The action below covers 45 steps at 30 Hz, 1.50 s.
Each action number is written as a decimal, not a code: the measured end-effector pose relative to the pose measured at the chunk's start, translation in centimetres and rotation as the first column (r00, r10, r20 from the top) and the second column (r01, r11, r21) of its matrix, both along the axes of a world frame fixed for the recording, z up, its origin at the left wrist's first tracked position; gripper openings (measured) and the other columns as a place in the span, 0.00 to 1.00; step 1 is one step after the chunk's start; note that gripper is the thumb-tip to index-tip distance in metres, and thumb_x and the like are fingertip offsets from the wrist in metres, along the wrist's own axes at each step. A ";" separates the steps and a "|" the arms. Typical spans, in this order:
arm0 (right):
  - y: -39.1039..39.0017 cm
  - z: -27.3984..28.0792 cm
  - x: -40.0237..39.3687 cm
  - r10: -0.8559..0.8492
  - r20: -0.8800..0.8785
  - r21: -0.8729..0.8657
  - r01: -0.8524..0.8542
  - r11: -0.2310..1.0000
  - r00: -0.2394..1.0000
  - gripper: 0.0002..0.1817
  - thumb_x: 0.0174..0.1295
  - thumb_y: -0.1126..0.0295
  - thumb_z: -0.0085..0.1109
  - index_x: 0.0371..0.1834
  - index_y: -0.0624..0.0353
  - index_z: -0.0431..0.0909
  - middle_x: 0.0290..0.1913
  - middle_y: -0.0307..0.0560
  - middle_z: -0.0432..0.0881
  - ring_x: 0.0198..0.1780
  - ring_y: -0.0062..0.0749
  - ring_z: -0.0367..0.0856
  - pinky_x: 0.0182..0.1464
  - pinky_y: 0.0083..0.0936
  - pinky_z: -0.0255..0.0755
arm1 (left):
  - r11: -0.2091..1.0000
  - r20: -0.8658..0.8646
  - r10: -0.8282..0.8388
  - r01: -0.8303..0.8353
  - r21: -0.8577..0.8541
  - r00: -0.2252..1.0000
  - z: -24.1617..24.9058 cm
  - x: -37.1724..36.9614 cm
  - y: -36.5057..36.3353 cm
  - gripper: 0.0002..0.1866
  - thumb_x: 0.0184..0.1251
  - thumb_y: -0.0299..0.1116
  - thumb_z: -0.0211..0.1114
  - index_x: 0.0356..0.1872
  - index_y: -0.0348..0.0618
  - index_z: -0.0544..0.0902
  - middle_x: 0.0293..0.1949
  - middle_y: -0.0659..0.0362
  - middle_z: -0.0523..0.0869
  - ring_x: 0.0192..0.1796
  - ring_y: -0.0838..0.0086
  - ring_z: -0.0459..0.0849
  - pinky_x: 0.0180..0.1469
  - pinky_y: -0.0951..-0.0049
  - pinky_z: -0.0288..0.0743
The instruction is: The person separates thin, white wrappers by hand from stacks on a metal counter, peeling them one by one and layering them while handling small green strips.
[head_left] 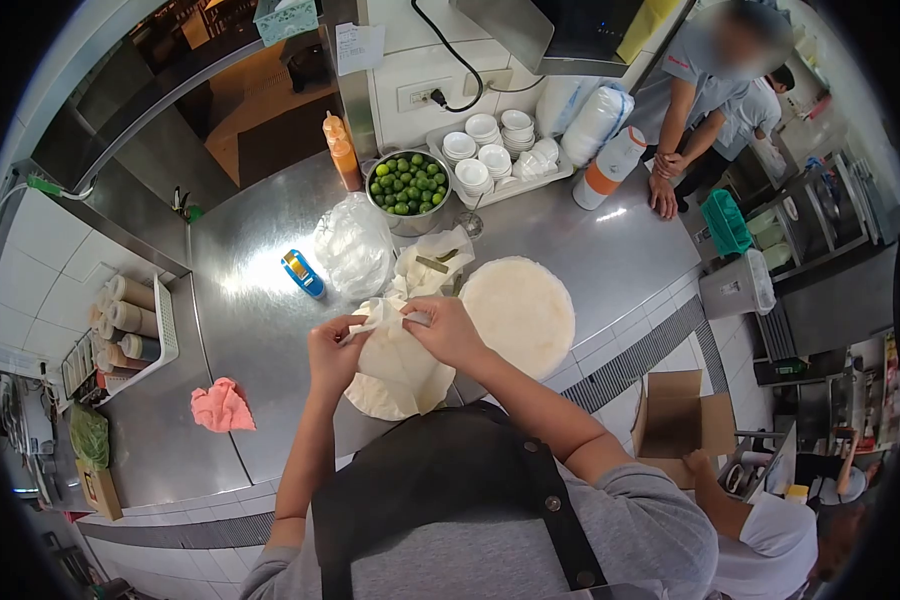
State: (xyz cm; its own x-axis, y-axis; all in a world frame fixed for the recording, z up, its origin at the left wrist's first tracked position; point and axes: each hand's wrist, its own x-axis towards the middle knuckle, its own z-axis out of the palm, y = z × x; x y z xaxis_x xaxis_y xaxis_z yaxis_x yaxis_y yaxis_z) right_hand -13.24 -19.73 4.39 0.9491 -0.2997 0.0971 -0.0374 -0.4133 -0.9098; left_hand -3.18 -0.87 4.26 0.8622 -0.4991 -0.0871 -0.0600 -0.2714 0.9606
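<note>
My left hand [336, 352] pinches one edge of a thin, pale wrapper sheet [406, 352]. On the other side, my right hand [444, 332] pinches the same sheet, which droops between them. Beneath it lies a round pale stack [378, 398] that looks like more wrappers. A wider round stack of wrappers [518, 312] rests just right of my right hand. Beyond my hands, a crumpled wrapper piece [448, 245] has dark green strips [431, 264] on it. A clear plastic bag [354, 247] lies farther back, beside a blue tape dispenser [302, 274].
Along the back stand an orange sauce bottle [342, 155], a bowl of green limes [407, 183], a tray of white cups [500, 150] and a white-orange bottle [610, 168]. A pink cloth [222, 405] and a bottle rack [166, 322] are left. Co-workers stand right, near a cardboard box [670, 420].
</note>
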 end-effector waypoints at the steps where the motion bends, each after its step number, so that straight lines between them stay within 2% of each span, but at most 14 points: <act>1: -0.2 -0.3 0.1 -0.050 0.026 -0.044 0.051 0.998 0.998 0.09 0.56 0.75 0.63 0.40 0.63 0.83 0.34 0.48 0.88 0.36 0.25 0.85 0.41 0.27 0.76 | 1.000 0.027 0.018 -0.018 -0.023 0.999 0.5 -0.2 0.0 0.10 0.59 0.20 0.68 0.42 0.33 0.90 0.28 0.60 0.89 0.30 0.85 0.81 0.31 0.81 0.74; 3: -0.4 -0.4 0.5 -0.077 0.048 -0.074 0.080 0.994 0.996 0.11 0.54 0.78 0.62 0.41 0.62 0.83 0.34 0.48 0.88 0.37 0.25 0.85 0.41 0.26 0.76 | 0.997 0.087 0.069 -0.066 -0.041 0.994 0.4 0.1 -0.2 0.11 0.59 0.19 0.67 0.43 0.34 0.90 0.29 0.59 0.90 0.31 0.84 0.82 0.33 0.80 0.75; 5: -0.5 0.1 0.8 -0.222 0.033 0.037 0.221 0.975 0.975 0.13 0.51 0.78 0.61 0.42 0.60 0.83 0.32 0.59 0.85 0.35 0.48 0.86 0.40 0.35 0.76 | 0.992 0.206 0.129 -0.124 -0.037 0.970 0.6 0.5 0.3 0.14 0.58 0.18 0.63 0.44 0.36 0.90 0.32 0.57 0.91 0.34 0.80 0.84 0.38 0.77 0.78; 11: -2.5 -0.1 1.8 -0.280 0.101 0.126 0.267 0.955 0.955 0.16 0.53 0.81 0.60 0.46 0.57 0.82 0.37 0.48 0.86 0.37 0.29 0.83 0.41 0.27 0.76 | 0.955 0.156 0.260 -0.230 -0.188 0.953 2.0 2.2 1.1 0.13 0.59 0.20 0.64 0.44 0.35 0.90 0.30 0.60 0.89 0.34 0.82 0.83 0.38 0.78 0.77; 17: -2.8 2.7 2.2 -0.453 0.157 0.414 0.358 0.837 0.877 0.12 0.69 0.70 0.64 0.51 0.65 0.82 0.42 0.42 0.87 0.41 0.20 0.81 0.44 0.21 0.75 | 0.846 0.007 0.484 -0.465 -0.262 0.875 4.7 3.0 2.9 0.09 0.67 0.31 0.74 0.42 0.37 0.89 0.23 0.68 0.82 0.19 0.89 0.72 0.17 0.82 0.57; 28: -6.1 5.3 1.4 -0.561 0.244 0.482 0.403 0.778 0.791 0.13 0.72 0.69 0.63 0.52 0.66 0.82 0.44 0.42 0.87 0.43 0.20 0.81 0.47 0.21 0.75 | 0.729 0.066 0.653 -0.604 -0.322 0.754 5.4 5.6 9.0 0.13 0.66 0.33 0.75 0.42 0.32 0.87 0.32 0.59 0.87 0.32 0.83 0.82 0.33 0.81 0.74; 32: -7.5 6.2 0.6 -0.595 0.298 0.469 0.429 0.772 0.746 0.13 0.71 0.69 0.63 0.53 0.67 0.82 0.44 0.43 0.87 0.43 0.21 0.82 0.49 0.20 0.75 | 0.610 0.157 0.790 -0.734 -0.299 0.593 7.3 6.2 11.7 0.16 0.64 0.36 0.77 0.40 0.31 0.87 0.34 0.58 0.87 0.32 0.79 0.81 0.35 0.76 0.76; 35: -8.0 5.2 -0.1 -0.491 0.096 0.364 0.428 0.827 0.866 0.20 0.70 0.67 0.65 0.58 0.70 0.78 0.50 0.49 0.86 0.48 0.26 0.82 0.53 0.23 0.75 | 0.688 0.305 0.724 -0.684 -0.243 0.619 7.1 6.5 14.3 0.16 0.67 0.37 0.74 0.38 0.29 0.86 0.29 0.59 0.85 0.31 0.79 0.79 0.34 0.74 0.75; 36: -8.8 0.0 0.6 -0.490 0.037 0.186 0.476 0.860 0.871 0.26 0.68 0.62 0.66 0.62 0.70 0.77 0.57 0.58 0.83 0.57 0.36 0.81 0.61 0.30 0.72 | 0.734 0.340 0.676 -0.643 -0.221 0.654 7.7 6.1 14.2 0.16 0.68 0.37 0.73 0.37 0.28 0.86 0.27 0.61 0.84 0.30 0.81 0.77 0.31 0.74 0.72; 37: -6.7 0.5 0.5 -0.479 -0.001 0.064 0.478 0.876 0.878 0.29 0.69 0.56 0.64 0.64 0.68 0.76 0.63 0.63 0.79 0.66 0.46 0.77 0.68 0.36 0.67 | 0.751 0.351 0.657 -0.616 -0.237 0.667 7.4 6.0 14.4 0.16 0.68 0.37 0.73 0.37 0.28 0.86 0.27 0.61 0.84 0.30 0.81 0.77 0.31 0.74 0.72; 39: -4.6 -3.1 0.8 -0.296 -0.054 0.124 0.301 0.945 0.954 0.26 0.72 0.56 0.58 0.62 0.67 0.77 0.63 0.62 0.79 0.66 0.49 0.77 0.69 0.35 0.66 | 0.832 0.420 0.509 -0.554 -0.017 0.751 6.1 6.4 14.8 0.17 0.70 0.37 0.71 0.33 0.28 0.86 0.23 0.65 0.77 0.28 0.83 0.70 0.28 0.74 0.65; 41: -1.4 -2.7 0.4 -0.263 -0.086 0.405 0.275 0.872 0.961 0.24 0.73 0.57 0.58 0.60 0.67 0.77 0.61 0.61 0.81 0.63 0.47 0.80 0.66 0.33 0.69 | 0.858 0.420 0.467 -0.513 -0.004 0.778 6.0 6.2 13.8 0.17 0.71 0.36 0.71 0.32 0.28 0.85 0.22 0.66 0.74 0.27 0.83 0.67 0.27 0.73 0.61; 44: 2.0 -3.1 0.0 -0.372 0.021 0.584 0.291 0.758 0.928 0.23 0.73 0.57 0.59 0.59 0.67 0.77 0.56 0.59 0.84 0.58 0.46 0.82 0.63 0.32 0.71 | 0.894 0.390 0.408 -0.448 0.015 0.826 7.6 5.5 10.9 0.16 0.72 0.36 0.69 0.34 0.28 0.86 0.22 0.64 0.77 0.27 0.85 0.69 0.28 0.76 0.63; 45: 2.7 -5.7 0.0 -0.430 0.034 0.516 0.352 0.781 0.902 0.21 0.73 0.61 0.59 0.60 0.66 0.76 0.52 0.53 0.86 0.53 0.37 0.82 0.59 0.29 0.72 | 0.916 0.377 0.372 -0.400 -0.004 0.848 8.3 5.1 9.9 0.14 0.72 0.35 0.68 0.37 0.28 0.86 0.23 0.61 0.81 0.28 0.84 0.73 0.31 0.76 0.67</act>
State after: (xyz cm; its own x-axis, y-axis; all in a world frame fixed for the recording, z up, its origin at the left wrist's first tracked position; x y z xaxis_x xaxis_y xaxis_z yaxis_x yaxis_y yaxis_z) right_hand -13.20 -17.03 -1.27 0.7267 -0.6859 -0.0392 0.0465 0.1060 -0.9933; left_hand 1.90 9.01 12.59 0.9611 -0.1237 0.2469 -0.2761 -0.4126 0.8681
